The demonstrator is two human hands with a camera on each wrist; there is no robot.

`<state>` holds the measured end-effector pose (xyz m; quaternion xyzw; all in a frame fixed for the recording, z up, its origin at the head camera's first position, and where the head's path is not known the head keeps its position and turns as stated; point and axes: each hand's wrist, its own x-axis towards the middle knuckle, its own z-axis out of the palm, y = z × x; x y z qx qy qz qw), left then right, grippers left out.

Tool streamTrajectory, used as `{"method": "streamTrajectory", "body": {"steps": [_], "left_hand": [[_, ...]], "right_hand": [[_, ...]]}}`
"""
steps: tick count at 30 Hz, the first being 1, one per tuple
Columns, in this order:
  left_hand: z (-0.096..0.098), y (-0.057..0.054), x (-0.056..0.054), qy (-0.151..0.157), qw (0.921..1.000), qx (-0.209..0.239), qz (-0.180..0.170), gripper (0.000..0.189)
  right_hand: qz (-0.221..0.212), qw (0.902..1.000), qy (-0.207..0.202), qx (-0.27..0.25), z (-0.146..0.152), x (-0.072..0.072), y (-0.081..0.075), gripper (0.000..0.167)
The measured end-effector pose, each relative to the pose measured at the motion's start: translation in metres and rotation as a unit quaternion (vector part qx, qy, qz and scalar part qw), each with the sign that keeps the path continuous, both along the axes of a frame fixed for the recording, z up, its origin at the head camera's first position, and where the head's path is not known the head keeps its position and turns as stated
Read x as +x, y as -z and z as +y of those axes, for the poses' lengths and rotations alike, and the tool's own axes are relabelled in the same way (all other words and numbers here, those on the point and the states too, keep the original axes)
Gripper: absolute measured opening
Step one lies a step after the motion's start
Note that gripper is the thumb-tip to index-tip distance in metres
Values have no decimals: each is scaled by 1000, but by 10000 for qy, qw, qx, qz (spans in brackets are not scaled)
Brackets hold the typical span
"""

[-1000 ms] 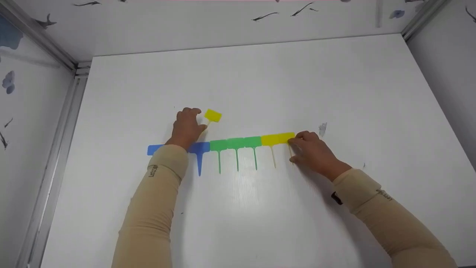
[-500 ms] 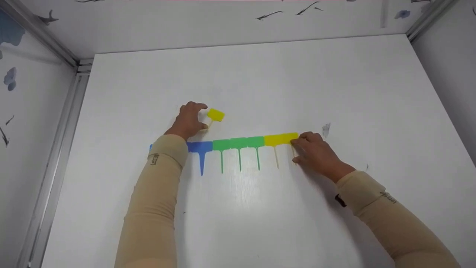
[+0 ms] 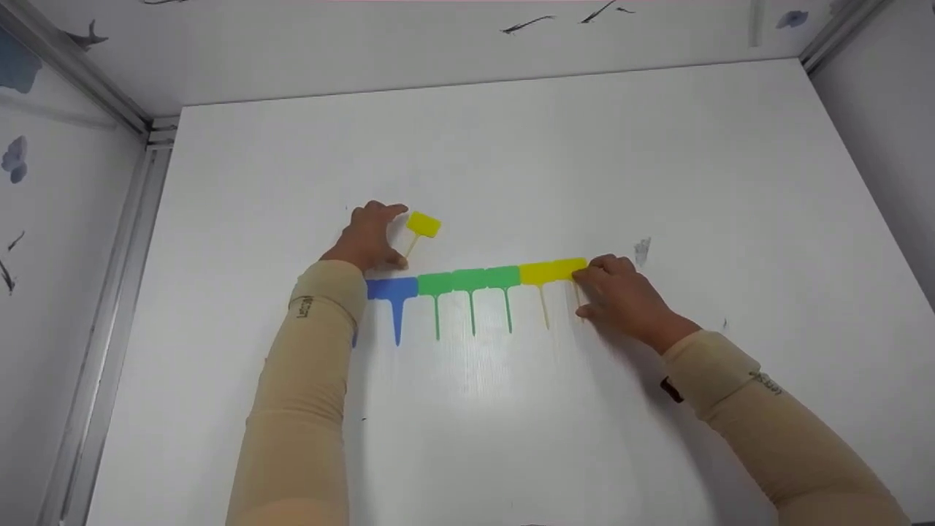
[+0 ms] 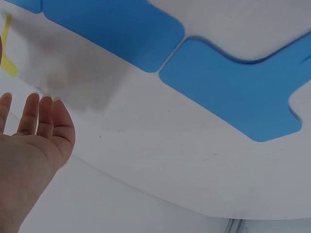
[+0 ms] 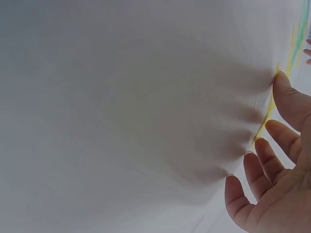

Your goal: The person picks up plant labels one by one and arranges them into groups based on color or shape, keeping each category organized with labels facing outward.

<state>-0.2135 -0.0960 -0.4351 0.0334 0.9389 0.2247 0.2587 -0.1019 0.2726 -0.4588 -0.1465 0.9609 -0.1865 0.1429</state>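
T-shaped plastic plant labels lie side by side in a row on the white table: blue labels (image 3: 393, 288) at left, partly under the left sleeve, green labels (image 3: 469, 280) in the middle, yellow labels (image 3: 539, 274) at right. Beyond the row a loose yellow plant label (image 3: 424, 225) lies tilted. My left hand (image 3: 369, 235) is spread around that label's left side, thumb near the stem's tip and forefinger near its head. At the row's right end my right hand (image 3: 621, 292) rests its fingertips on the last yellow label (image 5: 267, 112), with thumb and fingers spread along it.
The white table (image 3: 467, 431) is bounded by a back wall (image 3: 409, 51) with printed motifs and side panels. A metal frame post (image 3: 120, 321) runs along the left edge. A grey smudge (image 3: 642, 250) marks the table beyond the right hand.
My left hand has moved slightly away from me, and its thumb has dropped lower, uncovering the loose label's stem. The right hand stays at the row's end.
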Motion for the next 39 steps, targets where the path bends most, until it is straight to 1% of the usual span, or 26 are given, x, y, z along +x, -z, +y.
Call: {"method": "streamTrajectory", "body": {"steps": [7,13,19,22,26,30,39], "left_hand": [[1,2,-5,100,9999,-73,-3,87],[3,1,-9,183,9998,-53,-33,89],[3,3,-11,363,9993,5,-43,89],[2,4,-12,394,9992,47,-69,88],[3,6,-14,325,9994,25,-139,87],[3,8,-15,366,9992,-71,-175,86],[7,6,-16,279,9991,-176,-270,83]], "right_hand": [[-33,9999,94,-22,0,1,-1,56],[-41,10000,72,-27,-1,0,-3,55],[-88,9999,99,29,-1,-1,0,56],[-111,9998,107,115,0,-2,2,56],[-157,9997,129,128,-1,-3,2,56],[-209,9996,148,121,-1,-3,2,56],[-204,9995,207,137,-2,-3,2,56]]}}
